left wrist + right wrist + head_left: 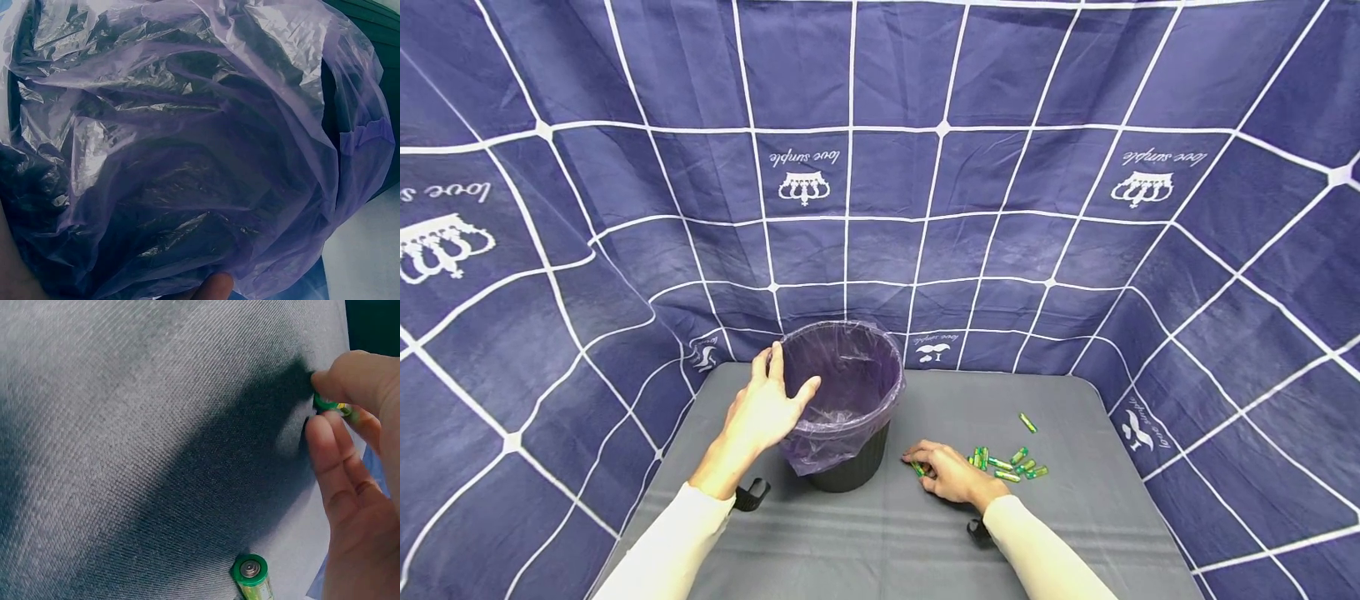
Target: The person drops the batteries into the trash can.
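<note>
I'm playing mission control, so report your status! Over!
Left grip open at lined bin; right grip pinching a battery; nothing visible between battery and bin.

head: high, forward-down | left wrist: close, shares bin (850,475) | right: close, shares tabletop (880,550)

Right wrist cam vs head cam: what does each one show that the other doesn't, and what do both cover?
Right wrist only: the coiled silver end of a nearby battery and the fine weave of the table covering.

Head only: the left hand by the bin's rim, the purple bag lining the bin, the full scatter of loose batteries and the crown prints on the blue cloth.

Both: the right hand, the green battery between its fingers and the grey table.
</note>
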### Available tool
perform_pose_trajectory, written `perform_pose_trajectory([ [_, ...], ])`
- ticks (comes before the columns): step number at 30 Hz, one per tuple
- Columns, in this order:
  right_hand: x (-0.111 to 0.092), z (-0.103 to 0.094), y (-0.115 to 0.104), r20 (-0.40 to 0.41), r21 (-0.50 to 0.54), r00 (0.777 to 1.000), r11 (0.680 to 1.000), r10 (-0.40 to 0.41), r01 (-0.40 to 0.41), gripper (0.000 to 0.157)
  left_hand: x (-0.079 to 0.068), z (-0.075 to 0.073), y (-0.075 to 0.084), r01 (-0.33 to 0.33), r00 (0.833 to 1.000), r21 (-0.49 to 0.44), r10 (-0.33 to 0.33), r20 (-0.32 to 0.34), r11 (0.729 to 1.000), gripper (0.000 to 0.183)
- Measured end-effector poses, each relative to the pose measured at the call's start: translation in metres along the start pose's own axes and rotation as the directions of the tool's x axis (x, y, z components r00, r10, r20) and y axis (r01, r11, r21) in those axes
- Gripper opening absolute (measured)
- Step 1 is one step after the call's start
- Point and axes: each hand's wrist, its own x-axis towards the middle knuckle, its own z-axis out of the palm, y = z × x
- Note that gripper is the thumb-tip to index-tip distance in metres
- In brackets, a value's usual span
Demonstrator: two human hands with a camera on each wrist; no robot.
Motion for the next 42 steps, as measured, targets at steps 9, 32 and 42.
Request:
perform_pose_trajectory([
  [9, -0.001, 0.003, 0.008, -0.075, 0.024, 0.997, 1.000, -0.003, 0.005, 0.037, 0.000, -0.002, 0.002, 0.004, 1.000, -0.004, -0.004, 0.004, 1.000, 0.106],
  [32, 0.005, -0.103, -0.026, -0.419, -0.019, 0.896, 0.988, -0.145, 0.151, 0.040, 0.006, -0.005, -0.004, -0.066, 0.996, -0.019, 0.067, 0.055, 0.998, 0.112],
  [42, 0.030, -0.152, -0.049, -0.535, -0.074, 0.810, 0.969, -0.239, 0.238, 0.045, 0.010, -0.005, -0.005, -0.081, 0.993, -0.015, 0.081, 0.082, 0.997, 0.108],
])
